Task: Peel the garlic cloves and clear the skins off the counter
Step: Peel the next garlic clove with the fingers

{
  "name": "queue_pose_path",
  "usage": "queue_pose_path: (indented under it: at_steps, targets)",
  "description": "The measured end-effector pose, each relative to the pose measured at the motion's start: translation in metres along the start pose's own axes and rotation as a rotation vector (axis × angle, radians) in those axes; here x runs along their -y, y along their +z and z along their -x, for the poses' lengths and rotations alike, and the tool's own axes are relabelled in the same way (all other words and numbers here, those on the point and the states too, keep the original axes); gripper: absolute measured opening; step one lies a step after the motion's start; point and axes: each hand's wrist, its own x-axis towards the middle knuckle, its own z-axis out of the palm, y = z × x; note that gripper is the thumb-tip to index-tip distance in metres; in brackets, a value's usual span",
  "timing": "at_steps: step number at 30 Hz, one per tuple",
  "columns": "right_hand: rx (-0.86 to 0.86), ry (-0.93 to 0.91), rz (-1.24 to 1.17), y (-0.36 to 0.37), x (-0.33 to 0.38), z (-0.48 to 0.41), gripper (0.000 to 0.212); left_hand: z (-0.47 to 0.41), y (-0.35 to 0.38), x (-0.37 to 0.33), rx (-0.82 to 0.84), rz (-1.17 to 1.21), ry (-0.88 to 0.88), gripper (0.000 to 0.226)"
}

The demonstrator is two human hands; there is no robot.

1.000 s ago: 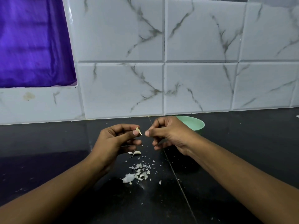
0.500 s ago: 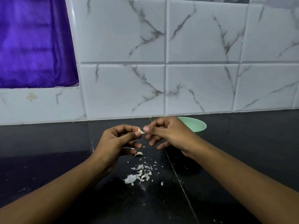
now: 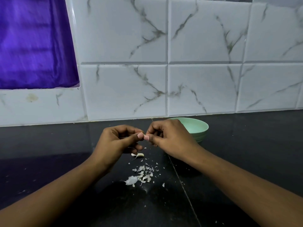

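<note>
Torn skins (image 3: 141,175) lie scattered on the black counter (image 3: 49,161). Just beyond, a loose clove (image 3: 138,155) lies below the left hand (image 3: 118,141). That hand and the right hand (image 3: 170,138) pinch a garlic clove (image 3: 143,134) between curled fingers, above the counter. A green bowl (image 3: 196,126) stands behind.

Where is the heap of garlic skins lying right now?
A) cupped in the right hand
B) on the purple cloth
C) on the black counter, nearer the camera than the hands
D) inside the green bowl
C: the garlic skins lie scattered on the black counter, nearer the camera than the left hand and right hand, which pinch a garlic clove between them. The green bowl stands behind the right hand.
</note>
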Motion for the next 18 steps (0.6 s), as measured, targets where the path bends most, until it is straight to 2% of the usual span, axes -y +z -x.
queue_pose_path:
  at_steps: [2, 10, 14, 18]
  targets:
    - [0.037, 0.043, -0.098, -0.0002, -0.0006, -0.0008, 0.013, -0.0008, -0.0018, -0.0013, 0.010, -0.018, 0.026, 0.019]
    - [0.232, 0.400, -0.726, -0.0031, 0.0034, -0.0007, 0.016, -0.0007, -0.0049, -0.0037, 0.047, -0.101, 0.142, 0.016]
    - [0.283, 0.496, -0.881, -0.0031, 0.0050, -0.0004, 0.023, 0.0001, -0.0043, -0.0026, 0.039, -0.090, 0.162, 0.017]
    - [0.195, 0.553, -0.897, -0.0086, -0.0012, -0.0044, 0.032, -0.0012, -0.0052, -0.0005, 0.000, -0.038, 0.126, 0.011]
